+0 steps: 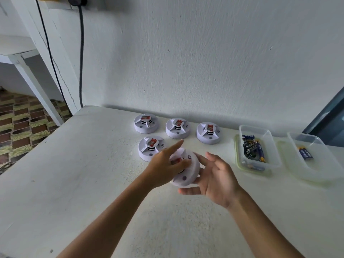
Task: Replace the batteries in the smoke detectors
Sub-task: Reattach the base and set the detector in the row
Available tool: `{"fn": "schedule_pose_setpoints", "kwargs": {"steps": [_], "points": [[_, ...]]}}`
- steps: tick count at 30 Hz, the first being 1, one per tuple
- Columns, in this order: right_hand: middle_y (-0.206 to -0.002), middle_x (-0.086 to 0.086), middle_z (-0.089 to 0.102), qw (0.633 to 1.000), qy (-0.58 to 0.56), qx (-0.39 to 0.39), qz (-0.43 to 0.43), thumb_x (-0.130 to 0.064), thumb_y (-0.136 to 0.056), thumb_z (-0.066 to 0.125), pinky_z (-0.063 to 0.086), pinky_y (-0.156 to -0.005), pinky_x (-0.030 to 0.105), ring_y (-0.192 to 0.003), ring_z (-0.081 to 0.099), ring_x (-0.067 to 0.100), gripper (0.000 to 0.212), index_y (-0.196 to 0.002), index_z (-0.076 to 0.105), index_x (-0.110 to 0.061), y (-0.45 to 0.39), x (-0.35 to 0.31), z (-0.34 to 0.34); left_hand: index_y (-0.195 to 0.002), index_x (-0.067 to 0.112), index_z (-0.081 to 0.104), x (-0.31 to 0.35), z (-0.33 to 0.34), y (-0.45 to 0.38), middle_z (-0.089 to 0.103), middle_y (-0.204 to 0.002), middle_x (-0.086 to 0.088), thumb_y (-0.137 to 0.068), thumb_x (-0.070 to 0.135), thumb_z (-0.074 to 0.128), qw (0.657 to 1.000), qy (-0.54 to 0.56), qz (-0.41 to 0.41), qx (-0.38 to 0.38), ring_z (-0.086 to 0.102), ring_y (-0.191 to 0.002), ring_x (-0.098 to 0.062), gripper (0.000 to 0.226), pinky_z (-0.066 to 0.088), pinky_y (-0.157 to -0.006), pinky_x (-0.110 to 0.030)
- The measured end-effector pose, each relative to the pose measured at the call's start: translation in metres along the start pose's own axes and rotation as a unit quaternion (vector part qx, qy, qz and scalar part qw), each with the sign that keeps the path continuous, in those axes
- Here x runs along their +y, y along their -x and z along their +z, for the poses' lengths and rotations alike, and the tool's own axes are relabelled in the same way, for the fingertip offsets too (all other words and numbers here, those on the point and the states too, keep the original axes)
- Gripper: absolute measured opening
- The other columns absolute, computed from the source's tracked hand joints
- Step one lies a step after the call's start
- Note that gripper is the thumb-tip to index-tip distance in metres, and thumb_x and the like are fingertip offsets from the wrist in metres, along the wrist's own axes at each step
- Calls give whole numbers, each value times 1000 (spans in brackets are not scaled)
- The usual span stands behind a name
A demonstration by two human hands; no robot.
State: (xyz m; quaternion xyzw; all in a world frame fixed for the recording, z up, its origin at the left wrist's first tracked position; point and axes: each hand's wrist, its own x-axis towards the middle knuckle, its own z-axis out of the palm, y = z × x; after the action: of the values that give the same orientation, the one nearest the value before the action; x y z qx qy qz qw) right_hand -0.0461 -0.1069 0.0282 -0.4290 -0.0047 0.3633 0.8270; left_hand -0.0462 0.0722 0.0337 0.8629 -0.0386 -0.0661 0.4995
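The left hand (pixel 165 164) covers most of the top of the held detector (pixel 186 174), and both are blurred by motion. The labels on the batteries (pixel 253 148) in the tub (pixel 260 131) are too small to read. The right tub (pixel 316 164) and the desk (pixel 74 183) are cut off by the picture's edge.

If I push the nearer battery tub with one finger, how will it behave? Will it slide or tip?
The tub looks like thin clear plastic, so probably light and a bit flexible. It sits flat on the table, low and wide, so it should slide rather than tip. The loose batteries inside would likely roll and rattle, adding some weight.
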Motion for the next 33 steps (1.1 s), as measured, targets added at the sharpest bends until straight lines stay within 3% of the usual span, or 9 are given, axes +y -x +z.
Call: {"fn": "schedule_pose_setpoints", "kwargs": {"steps": [2,4,7,9,13,17,22,28,33], "points": [[-122,19,63,1000,30,1,-6,-35,-89,59,51,-84,62,-104,64,43,33,-121,63,-28,-3,2,-3,-151,37,29,-3,4,-4,43,-151,-6,-91,45,61,999,-29,0,26,50,-130,-24,68,47,-102,-39],[-133,21,53,999,36,13,-15,-16,-78,70,55,-75,54,-109,60,45,60,-134,51,-30,-9,5,-11,-150,33,33,-6,5,-5,48,-146,-7,-95,39,57,997,29,-16,68,55,-122,-23,60,51,-96,-39],[-126,21,53,997,28,49,-52,2,-68,62,55,-62,43,-102,57,42,72,-133,50,-27,-19,13,-23,-140,25,45,-19,4,-5,54,-137,-10,-98,22,56,979,163,-20,124,61,-109,-21,44,59,-80,-36],[-117,20,57,993,27,72,-89,7,-65,58,52,-57,39,-93,59,38,73,-129,53,-27,-24,18,-29,-134,23,49,-30,8,-5,58,-131,-10,-96,18,60,969,216,-20,115,64,-108,-24,40,61,-77,-37],[-107,10,65,980,73,102,-152,6,-61,61,50,-51,32,-82,64,27,74,-126,53,-30,-24,25,-34,-126,7,60,-45,28,3,73,-109,-15,-91,12,67,952,294,-23,85,69,-102,-35,36,59,-85,-42],[-106,4,66,976,109,87,-164,7,-61,63,49,-51,30,-85,63,22,75,-124,53,-33,-27,26,-32,-121,6,65,-54,25,4,74,-107,-14,-90,8,67,943,321,4,86,70,-102,-34,32,57,-90,-44],[-103,0,67,976,106,89,-170,9,-61,64,49,-50,29,-80,64,18,78,-124,52,-34,-27,31,-38,-121,2,64,-55,31,6,75,-107,-13,-91,0,62,939,333,9,85,70,-100,-28,31,59,-86,-38],[-104,2,66,975,113,89,-172,9,-59,65,49,-49,29,-80,64,18,80,-127,50,-31,-28,35,-38,-119,2,65,-57,30,9,74,-108,-13,-86,9,64,935,341,20,91,71,-100,-27,33,58,-87,-39],[-104,4,66,974,112,90,-177,9,-59,65,48,-48,29,-79,63,19,80,-128,51,-30,-28,35,-39,-113,7,67,-54,31,10,76,-104,-9,-88,4,62,933,347,36,88,72,-95,-22,27,59,-80,-31]]}}
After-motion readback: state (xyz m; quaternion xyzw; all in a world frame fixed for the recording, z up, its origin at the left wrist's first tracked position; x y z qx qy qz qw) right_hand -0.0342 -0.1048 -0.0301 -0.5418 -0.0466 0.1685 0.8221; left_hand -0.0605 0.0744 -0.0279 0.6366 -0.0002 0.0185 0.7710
